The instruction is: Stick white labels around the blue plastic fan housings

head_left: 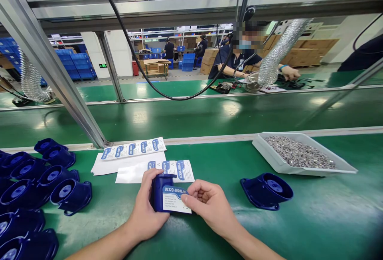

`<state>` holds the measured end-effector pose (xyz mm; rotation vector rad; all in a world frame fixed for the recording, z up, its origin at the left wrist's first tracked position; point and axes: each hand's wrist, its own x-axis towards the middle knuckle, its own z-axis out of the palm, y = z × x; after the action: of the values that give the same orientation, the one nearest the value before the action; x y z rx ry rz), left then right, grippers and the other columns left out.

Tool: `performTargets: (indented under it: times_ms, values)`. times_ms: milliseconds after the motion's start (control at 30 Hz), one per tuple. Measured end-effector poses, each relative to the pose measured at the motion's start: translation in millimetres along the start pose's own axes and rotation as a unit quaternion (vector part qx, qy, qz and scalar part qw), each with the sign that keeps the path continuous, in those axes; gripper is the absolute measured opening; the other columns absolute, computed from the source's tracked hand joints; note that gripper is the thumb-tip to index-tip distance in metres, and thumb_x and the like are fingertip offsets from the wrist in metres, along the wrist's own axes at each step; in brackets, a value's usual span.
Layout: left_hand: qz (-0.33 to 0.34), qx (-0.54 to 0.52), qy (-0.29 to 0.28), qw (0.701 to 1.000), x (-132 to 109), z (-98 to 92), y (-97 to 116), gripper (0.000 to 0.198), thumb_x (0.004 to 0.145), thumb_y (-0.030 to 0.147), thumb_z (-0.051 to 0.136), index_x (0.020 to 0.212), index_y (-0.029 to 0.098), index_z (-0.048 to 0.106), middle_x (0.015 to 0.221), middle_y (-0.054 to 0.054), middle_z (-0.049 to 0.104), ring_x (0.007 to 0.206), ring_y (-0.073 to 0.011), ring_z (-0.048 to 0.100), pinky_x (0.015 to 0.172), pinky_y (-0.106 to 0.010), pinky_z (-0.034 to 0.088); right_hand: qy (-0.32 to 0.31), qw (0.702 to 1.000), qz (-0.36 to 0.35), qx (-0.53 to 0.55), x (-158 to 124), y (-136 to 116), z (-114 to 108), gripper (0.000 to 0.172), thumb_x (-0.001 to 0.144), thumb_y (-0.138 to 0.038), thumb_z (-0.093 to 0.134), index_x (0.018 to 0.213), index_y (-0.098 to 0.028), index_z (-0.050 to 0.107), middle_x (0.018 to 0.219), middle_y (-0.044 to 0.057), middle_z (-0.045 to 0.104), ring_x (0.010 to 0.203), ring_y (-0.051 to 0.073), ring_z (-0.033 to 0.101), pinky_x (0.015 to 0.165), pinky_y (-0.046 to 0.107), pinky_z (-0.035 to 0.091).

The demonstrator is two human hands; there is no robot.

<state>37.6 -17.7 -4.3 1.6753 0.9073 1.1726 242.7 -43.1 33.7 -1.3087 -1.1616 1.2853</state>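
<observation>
The held housing [157,195] is formed of smooth, hard plastic with a soft sheen; the same finish is repeated in the grouped housings [30,192] and the single housing [263,192]. The label [176,200] and the label sheets [133,149] are smooth and printed; paper and film cannot be distinguished. Bright, shiny metal is shown by the pins [299,152], smooth plastic by the tray [269,154]. The worktop [191,244] is smoothly and glossily surfaced, with light reflected. Smooth metal is seen in the post [58,68], crinkled metallic foil in the duct [281,50].
</observation>
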Motion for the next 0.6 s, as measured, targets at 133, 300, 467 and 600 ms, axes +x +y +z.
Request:
performTargets:
  times_ms: [133,300,467,600]
  values:
    - [0.001,0.0,-0.001,1.0,-0.1,0.0,-0.8,0.086,0.067,0.003,0.07,0.144,0.035,0.048,0.147,-0.008,0.046,0.135,-0.0358,0.056,0.118,-0.058,0.043,-0.001,1.0,0.002,0.002,-0.3,-0.1,0.4,0.05,0.065,-0.061,0.092,0.065,-0.019,0.064,0.056,0.0,0.061,0.053,0.012,0.047,0.054,0.028,0.035]
    - [0.005,0.008,0.0,1.0,-0.6,-0.7,-1.3,0.084,0.069,0.004,0.07,0.144,0.035,0.048,0.146,-0.008,0.046,0.134,-0.035,0.057,0.118,-0.057,0.044,-0.002,1.0,0.004,0.014,-0.3,-2.8,0.9,0.047,0.063,-0.053,0.095,0.064,-0.019,0.064,0.054,-0.001,0.059,0.052,0.011,0.045,0.053,0.028,0.033]
    - [0.002,0.01,0.001,1.0,-0.4,-1.1,-1.0,0.082,0.07,0.004,0.071,0.144,0.034,0.048,0.147,-0.009,0.046,0.136,-0.0348,0.056,0.117,-0.056,0.045,0.002,1.0,0.005,0.011,1.0,-2.5,1.0,0.045,0.063,-0.053,0.094,0.064,-0.019,0.065,0.055,-0.001,0.06,0.052,0.012,0.046,0.054,0.028,0.034]
    - [0.005,0.012,-0.002,1.0,-0.5,-1.3,-1.1,0.084,0.069,0.004,0.07,0.144,0.035,0.048,0.146,-0.008,0.047,0.138,-0.0345,0.054,0.117,-0.055,0.045,0.003,1.0,0.007,0.017,1.0,-1.5,0.7,0.044,0.062,-0.051,0.095,0.064,-0.019,0.064,0.054,-0.001,0.059,0.052,0.012,0.046,0.054,0.028,0.034]
